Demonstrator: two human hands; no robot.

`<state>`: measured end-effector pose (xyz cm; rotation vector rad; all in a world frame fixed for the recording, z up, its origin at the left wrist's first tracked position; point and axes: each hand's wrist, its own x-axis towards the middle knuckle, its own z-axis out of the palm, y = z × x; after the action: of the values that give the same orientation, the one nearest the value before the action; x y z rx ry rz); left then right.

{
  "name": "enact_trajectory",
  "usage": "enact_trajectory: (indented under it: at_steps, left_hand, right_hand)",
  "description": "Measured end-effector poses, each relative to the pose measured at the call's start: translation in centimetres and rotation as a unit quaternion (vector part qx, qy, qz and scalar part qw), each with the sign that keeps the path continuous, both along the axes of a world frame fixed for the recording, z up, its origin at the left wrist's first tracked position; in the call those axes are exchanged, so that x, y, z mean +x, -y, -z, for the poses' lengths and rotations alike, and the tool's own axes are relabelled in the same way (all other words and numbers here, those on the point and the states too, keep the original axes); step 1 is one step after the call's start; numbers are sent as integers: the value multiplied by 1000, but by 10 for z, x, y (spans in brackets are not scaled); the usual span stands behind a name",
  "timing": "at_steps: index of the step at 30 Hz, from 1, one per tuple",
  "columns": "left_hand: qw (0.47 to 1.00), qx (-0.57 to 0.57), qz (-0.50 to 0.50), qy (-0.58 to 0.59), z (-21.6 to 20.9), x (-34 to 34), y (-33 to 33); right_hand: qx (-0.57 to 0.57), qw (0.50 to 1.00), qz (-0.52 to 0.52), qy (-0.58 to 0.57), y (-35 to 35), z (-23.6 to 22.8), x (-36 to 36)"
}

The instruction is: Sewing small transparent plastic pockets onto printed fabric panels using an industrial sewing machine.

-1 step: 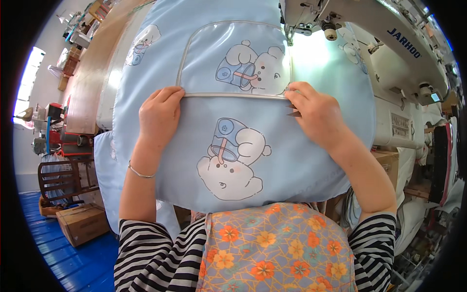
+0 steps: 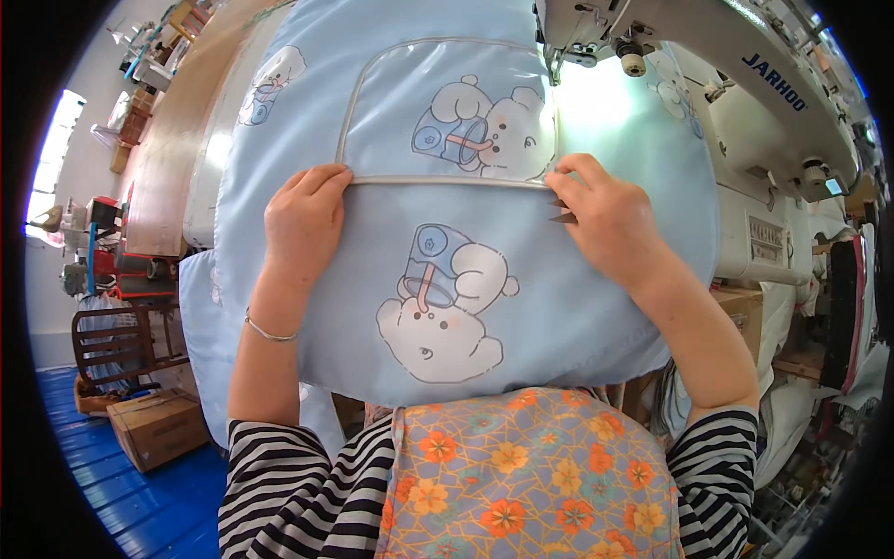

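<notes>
A large light-blue fabric piece [image 2: 372,242] printed with white cartoon bears drapes over the sewing table toward my lap. Upon it lies a matching blue pocket panel [image 2: 391,121], rounded at its far left corner and edged with pale piping. Its near left corner is pinched between the thumb and fingers of my left hand [image 2: 304,219]. My right hand [image 2: 610,214] grips the near right corner, drawing the near edge straight. Dark pointed blades [image 2: 564,213], apparently thread snips, stick out from under my right fingers; their handles are hidden in the palm.
A sewing machine [image 2: 726,84] stands at the far right, its needle area [image 2: 553,70] lit and just beyond the panel's right edge. A long wooden table [image 2: 172,140] runs along the left. On the blue floor sit a cardboard box [image 2: 158,424] and a wooden chair [image 2: 126,340].
</notes>
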<state>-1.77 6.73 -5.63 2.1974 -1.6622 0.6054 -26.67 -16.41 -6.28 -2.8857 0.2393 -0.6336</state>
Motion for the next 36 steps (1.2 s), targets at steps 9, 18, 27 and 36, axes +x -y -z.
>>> enact_trajectory:
  at_steps: [9, 18, 27, 36]
  left_hand:
    - [1000, -9, -19, -14, 0, -2, 7]
    - [999, 1, -32, -26, 1, 7, 15]
    - [999, -19, -25, -29, 2, 32, 34]
    - [999, -17, -14, -26, 2, 53, 60]
  right_hand:
    - [0, 999, 29, -28, 5, 1, 2]
    - [1, 999, 33, -4, 13, 2, 9]
    - [-2, 999, 30, 16, 26, 0, 27]
    - [24, 998, 59, 13, 49, 2, 46]
